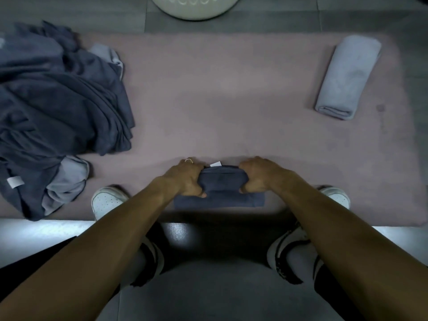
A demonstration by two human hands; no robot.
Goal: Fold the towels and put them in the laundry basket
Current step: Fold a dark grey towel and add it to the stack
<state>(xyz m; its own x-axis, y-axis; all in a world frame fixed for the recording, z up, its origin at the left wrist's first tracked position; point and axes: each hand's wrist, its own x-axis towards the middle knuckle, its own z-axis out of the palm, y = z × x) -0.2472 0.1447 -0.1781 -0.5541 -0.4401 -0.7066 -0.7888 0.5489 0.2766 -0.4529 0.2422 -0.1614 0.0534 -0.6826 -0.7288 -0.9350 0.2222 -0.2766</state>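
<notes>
dark towel: navy towel [221, 189] at the near edge of the mat, centred in front of the person. Folded into a narrow strip lying left-right; its upper part is bunched up between both hands, the lower flat strip pokes out past both thumbs. White tag [215, 164] sticks up at its far edge.
left hand: left hand [185, 178] grips the left end of the bunched part, fingers curled over the top, thumb tucked under. Ring visible on one finger.
right hand: right hand [259, 176] grips the right end the same way, fingers curled over, thumb under.
mat: pinkish mat [220, 93] on grey tiled floor; the towel lies on it.
folded towel: light grey-blue folded towel [348, 76] at the far right of the mat, lying lengthwise and slightly tilted, well apart from the hands.
pile: unfolded heap of towels [58, 100] on the left, mostly dark navy with lighter ones peeking out at the top and bottom; spills over the mat's left edge. Well apart from the left hand.
basket: white laundry basket [194, 8] at the top edge, beyond the mat, only its rim in view.
shoes: white shoes [105, 200] at either side of the towel, on the mat's near edge, partly hidden by the forearms.
path: open mat lies between the towel and the basket.
</notes>
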